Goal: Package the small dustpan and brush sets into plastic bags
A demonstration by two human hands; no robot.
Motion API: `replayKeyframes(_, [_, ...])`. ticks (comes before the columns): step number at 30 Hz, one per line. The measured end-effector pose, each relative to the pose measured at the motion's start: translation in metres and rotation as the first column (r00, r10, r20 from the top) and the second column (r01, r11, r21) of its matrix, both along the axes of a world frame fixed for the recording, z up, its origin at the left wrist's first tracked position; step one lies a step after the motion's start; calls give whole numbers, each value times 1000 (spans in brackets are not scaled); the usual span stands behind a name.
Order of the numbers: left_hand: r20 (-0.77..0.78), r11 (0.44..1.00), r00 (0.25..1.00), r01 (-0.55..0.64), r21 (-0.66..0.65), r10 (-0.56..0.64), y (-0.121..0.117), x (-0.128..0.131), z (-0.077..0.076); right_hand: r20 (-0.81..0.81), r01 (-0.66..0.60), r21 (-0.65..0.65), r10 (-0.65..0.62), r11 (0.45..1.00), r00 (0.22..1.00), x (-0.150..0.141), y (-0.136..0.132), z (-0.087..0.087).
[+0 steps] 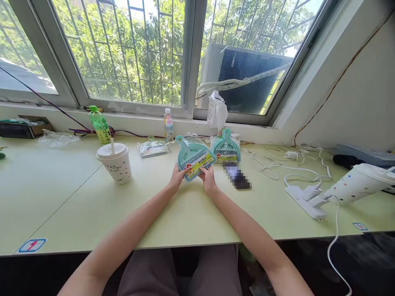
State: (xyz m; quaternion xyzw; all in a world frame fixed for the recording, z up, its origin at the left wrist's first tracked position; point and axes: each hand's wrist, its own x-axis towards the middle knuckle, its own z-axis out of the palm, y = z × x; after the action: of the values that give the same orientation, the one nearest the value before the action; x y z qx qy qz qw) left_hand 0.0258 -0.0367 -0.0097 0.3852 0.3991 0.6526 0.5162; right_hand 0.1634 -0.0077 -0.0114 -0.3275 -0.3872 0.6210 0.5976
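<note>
Between my two hands, just above the table, is a teal mini dustpan and brush set [195, 153] with a yellow label across its lower part. It is tilted, its looped handle pointing up and left. My left hand [178, 177] grips the lower left corner, and my right hand [207, 176] grips the lower right edge. Another teal dustpan set [226, 146] in clear plastic lies behind and to the right. A flat wrapped packet [152, 148] with a pale green top lies behind and to the left. A phone-like dark object [237, 176], pixelated, lies right of my right hand.
A white paper cup [115, 162] with a straw stands on the left, near a green bottle [100, 124]. A small clear bottle [168, 125] stands by the window. On the right are a power strip [304, 201], white cables and another tilted cup [361, 183]. The table [173, 230] ends before my lap.
</note>
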Motion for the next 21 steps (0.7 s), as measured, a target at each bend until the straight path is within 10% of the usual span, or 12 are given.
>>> replayKeyframes(21, [-115, 995, 993, 17, 101, -5, 9, -1, -10, -34, 131, -163, -138, 978, 990, 22, 29, -5])
